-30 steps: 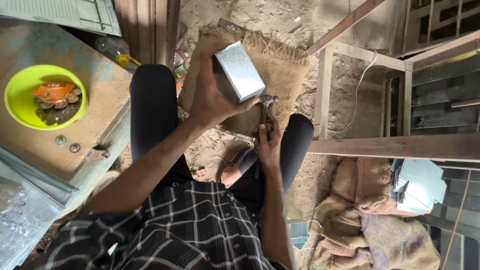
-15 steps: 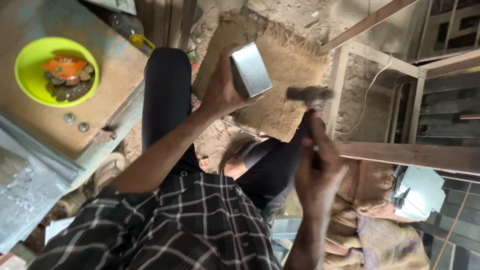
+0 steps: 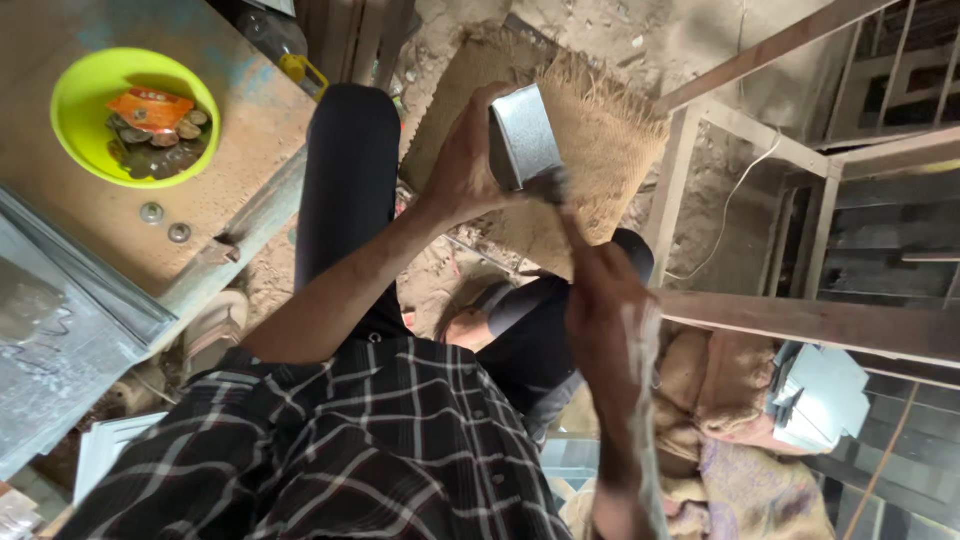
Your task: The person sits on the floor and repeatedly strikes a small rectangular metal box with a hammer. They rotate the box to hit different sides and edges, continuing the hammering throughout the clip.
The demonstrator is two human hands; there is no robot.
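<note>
Galvanized metal box [image 3: 524,137], clamped in your left hand [image 3: 462,165] above the burlap mat [image 3: 600,150], its long axis near upright; hammer [image 3: 562,200], blurred, gripped in your right hand [image 3: 610,310], head touching the box's lower right edge.

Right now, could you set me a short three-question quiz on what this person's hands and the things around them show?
1. True or false: the left hand holds a small metal box.
2. What tool does the right hand grip? A) hammer B) saw C) brush
3. What colour is the bowl on the table?

Key:
1. True.
2. A, the hammer, blurred, its head at the box.
3. Yellow-green, with small bits inside.
</note>
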